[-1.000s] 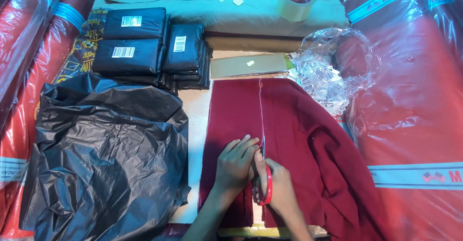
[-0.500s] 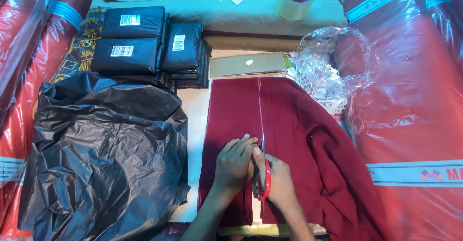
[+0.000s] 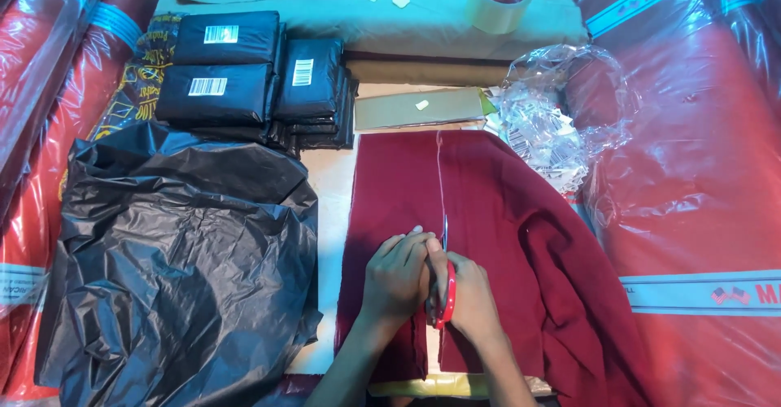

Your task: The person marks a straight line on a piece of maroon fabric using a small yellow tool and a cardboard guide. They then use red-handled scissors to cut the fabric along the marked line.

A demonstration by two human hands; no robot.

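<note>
**Maroon cloth, cut under way**

Item: maroon cloth [image 3: 496, 212], flat on the tabletop [image 3: 333, 212], centre. Right hand [image 3: 472, 301], fingers clenched through red-handled scissors [image 3: 444, 289], blades on the chalk line [image 3: 440, 175]. Left hand [image 3: 396, 275], fingers released, flat on the cloth beside the blades. Step judged: mid-cut; continuing calls for keeping to the line. Surroundings: black plastic bag [image 3: 179, 252] left, black packets [image 3: 244, 73], tape roll [image 3: 500, 0], clear wrap [image 3: 561, 106] near the cloth's far edge.

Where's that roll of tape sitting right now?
In the head view the roll of tape lies at the top, right of centre, on the pale green cloth, above the crumpled clear plastic bag and far from both hands.
</note>
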